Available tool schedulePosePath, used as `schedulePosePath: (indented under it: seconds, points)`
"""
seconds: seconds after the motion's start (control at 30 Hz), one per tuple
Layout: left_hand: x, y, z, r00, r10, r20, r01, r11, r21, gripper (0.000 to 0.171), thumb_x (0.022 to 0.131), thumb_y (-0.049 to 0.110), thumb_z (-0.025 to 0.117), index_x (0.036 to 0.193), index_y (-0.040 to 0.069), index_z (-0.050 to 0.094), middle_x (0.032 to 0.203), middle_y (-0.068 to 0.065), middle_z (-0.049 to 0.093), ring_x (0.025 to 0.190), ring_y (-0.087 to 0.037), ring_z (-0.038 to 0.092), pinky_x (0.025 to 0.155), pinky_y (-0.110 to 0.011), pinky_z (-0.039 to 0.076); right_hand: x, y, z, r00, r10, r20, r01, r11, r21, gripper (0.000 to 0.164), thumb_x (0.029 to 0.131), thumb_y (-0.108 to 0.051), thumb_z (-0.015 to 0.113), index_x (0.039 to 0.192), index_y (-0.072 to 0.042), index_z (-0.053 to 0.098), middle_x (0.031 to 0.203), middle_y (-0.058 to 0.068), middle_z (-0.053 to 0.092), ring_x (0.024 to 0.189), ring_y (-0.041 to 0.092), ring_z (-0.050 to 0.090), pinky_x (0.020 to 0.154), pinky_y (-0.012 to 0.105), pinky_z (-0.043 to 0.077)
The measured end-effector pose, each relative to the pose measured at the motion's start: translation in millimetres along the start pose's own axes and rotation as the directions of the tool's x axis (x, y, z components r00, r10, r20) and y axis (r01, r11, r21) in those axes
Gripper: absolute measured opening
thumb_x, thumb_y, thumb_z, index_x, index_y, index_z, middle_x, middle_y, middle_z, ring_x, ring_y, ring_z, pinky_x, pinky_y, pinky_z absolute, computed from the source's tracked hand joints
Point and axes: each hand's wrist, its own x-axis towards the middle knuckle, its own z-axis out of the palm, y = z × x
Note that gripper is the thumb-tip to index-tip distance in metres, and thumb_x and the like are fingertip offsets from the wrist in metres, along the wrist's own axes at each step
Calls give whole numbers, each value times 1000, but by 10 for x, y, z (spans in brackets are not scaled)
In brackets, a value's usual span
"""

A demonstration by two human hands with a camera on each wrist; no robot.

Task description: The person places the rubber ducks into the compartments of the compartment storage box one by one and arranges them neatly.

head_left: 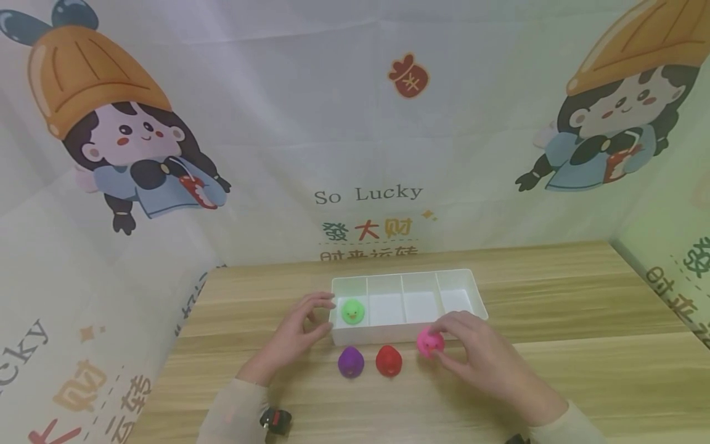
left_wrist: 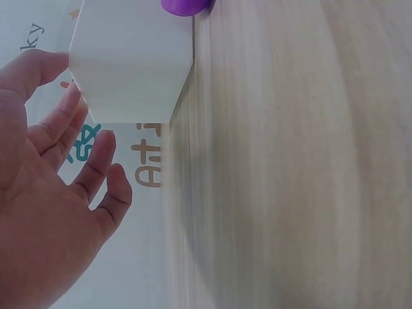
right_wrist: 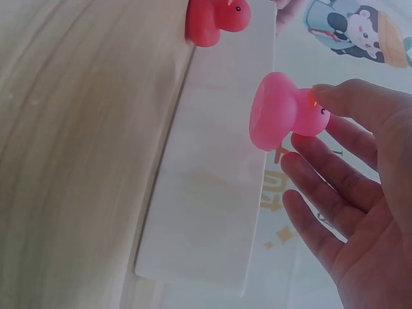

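Hanging pinched in right hand: pink duck

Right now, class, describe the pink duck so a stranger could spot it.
Find the long white tray on the table. By its near side, the right hand pinches the pink duck. It alone is pink and held; the red duck and purple duck stand on the table, the green duck in the tray.

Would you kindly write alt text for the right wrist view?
A right hand pinches a pink toy duck by its head, above the wooden table. Behind it is a white tray; a red duck shows at the top edge.
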Motion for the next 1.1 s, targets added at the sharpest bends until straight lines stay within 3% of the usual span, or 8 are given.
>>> schedulePosePath:
  seconds: [0.53, 1.1]
  points:
    - [-3, -4, 8, 1000, 0, -3, 0, 1000, 0, 35, 95, 9, 71, 129, 5, 62, 154, -10, 52, 106, -29, 58, 90, -40, 50, 147, -6, -22, 996, -41, -79, 43, 999, 20, 31, 80, -15, 89, 104, -17, 70, 103, -10, 73, 100, 11, 67, 87, 34, 59]
    - [-12, -4, 9, 1000, -12, 0, 12, 1000, -11, 36, 96, 11, 70, 131, 6, 62, 155, -9, 51, 109, -27, 56, 91, -37, 49, 276, -25, 31, 998, -7, -68, 9, 1000, 26, 28, 82, -17, 88, 104, -15, 71, 102, -8, 74, 100, 12, 67, 89, 34, 59]
